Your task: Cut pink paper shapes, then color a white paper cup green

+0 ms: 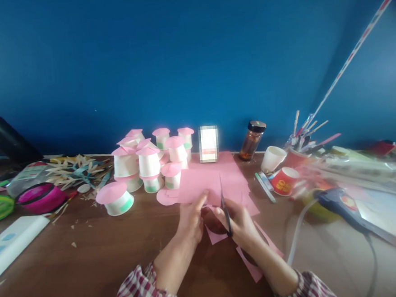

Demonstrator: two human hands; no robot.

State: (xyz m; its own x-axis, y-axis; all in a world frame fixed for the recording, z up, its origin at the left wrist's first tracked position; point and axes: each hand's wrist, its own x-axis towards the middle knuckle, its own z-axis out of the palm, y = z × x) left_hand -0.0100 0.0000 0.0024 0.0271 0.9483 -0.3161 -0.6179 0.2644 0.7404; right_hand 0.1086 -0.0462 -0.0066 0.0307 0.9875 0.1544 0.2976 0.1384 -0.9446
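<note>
A sheet of pink paper (pixel 197 182) is pinched in my left hand (pixel 193 219), with the thumb on top. My right hand (pixel 238 220) grips a pair of scissors (pixel 227 214) with dark handles, and the blades point away from me at the sheet's right part. More pink sheets (pixel 219 163) lie flat behind and to the right. Pink offcuts with curved edges, one of them a scrap (pixel 250 264), rest on the table under my hands. To the left stand several white paper cups with pink paper tops, the nearest cup (pixel 119 205) apart from the stack.
A dark-capped jar (pixel 250 142), a white cup (pixel 274 159), a red cup (pixel 285 181) and a glue gun (pixel 344 208) with its cord are on the right. A white power strip (pixel 16 242), a magenta tape roll (pixel 41 198) and wooden pieces (pixel 79 170) lie left. Behind rises a blue wall (pixel 164 56).
</note>
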